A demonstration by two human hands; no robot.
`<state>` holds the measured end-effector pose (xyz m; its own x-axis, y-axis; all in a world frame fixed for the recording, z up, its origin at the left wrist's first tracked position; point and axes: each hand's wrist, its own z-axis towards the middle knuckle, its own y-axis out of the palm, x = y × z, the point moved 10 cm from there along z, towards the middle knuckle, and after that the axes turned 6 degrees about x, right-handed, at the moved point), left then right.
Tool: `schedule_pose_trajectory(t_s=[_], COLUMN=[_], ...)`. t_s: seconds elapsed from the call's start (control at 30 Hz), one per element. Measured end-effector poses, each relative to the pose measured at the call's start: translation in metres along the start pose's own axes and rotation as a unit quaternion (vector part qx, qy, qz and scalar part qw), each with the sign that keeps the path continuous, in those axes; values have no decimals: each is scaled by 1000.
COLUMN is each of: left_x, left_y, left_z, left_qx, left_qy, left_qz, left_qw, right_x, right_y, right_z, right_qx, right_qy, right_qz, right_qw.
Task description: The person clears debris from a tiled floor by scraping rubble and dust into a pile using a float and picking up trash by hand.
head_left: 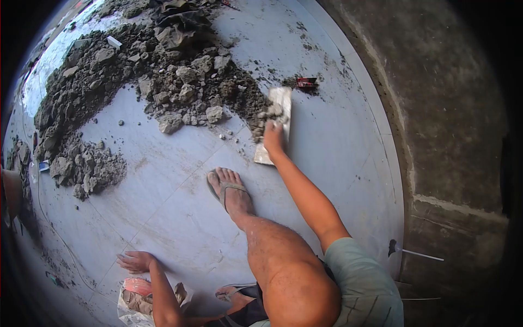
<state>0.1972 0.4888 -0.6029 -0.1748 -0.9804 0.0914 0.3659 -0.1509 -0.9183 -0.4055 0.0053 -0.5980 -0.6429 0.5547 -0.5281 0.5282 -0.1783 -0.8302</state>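
Note:
My right hand (274,137) is closed on a long, pale rectangular board (281,99) held against the tiled floor (327,158). Clods of grey, crumbly debris (185,92) lie against the board's left side, some by my fingers. Whether the board has a handle is hidden by my hand. At the lower left, my left hand (134,262) rests on the floor with its fingers stretched out, holding nothing. Just below it is a clear plastic bag (128,313) with something red and brown inside.
My sandalled foot (233,191) stands between my hands. A smaller debris pile (90,169) lies at left, near a thin cord (60,240). A red wrapper-like scrap (306,82) lies beyond the board. Dark cloth or sacking (180,24) tops the heap. A rough wall (447,109) borders the right.

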Motion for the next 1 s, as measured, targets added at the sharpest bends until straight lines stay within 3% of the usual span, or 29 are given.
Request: schedule_pose_trajectory(t_s=[0.03,0.07,0.13,0.27,0.4,0.53,0.63,0.7,0.77,1.0], left_x=[10,17,49,151,210,212,210,213,215,219], left_y=[-2,2,5,7,23,25,29,28,25,24], left_z=[0,0,5,22,40,44,50,48,49,49], left_qx=[4,-11,-19,-27,-11,1,6,-6,-15,-25], left_qy=[14,-2,-26,-91,-175,-209,-217,-219,-211,-219], left_qz=[-4,-13,-49,-99,-53,-17,7,23,45,51], left_qw=[1000,1000,998,991,983,978,976,975,976,974], right_x=[-46,-68,-97,-177,-312,-416,-511,-555,-592,-567], right_y=[14,38,103,197,183,201,210,242,243,215], right_z=[-11,-3,15,20,-36,-53,-75,-78,-101,-143], right_qx=[-15,56,-16,-60,-212,-246,-286,-239,-171,-253], right_qy=[-14,-75,-35,-10,63,44,-32,-171,-265,-350], right_qz=[14,-13,105,245,415,479,464,322,213,92], right_qw=[1000,995,994,968,883,841,838,900,925,897])
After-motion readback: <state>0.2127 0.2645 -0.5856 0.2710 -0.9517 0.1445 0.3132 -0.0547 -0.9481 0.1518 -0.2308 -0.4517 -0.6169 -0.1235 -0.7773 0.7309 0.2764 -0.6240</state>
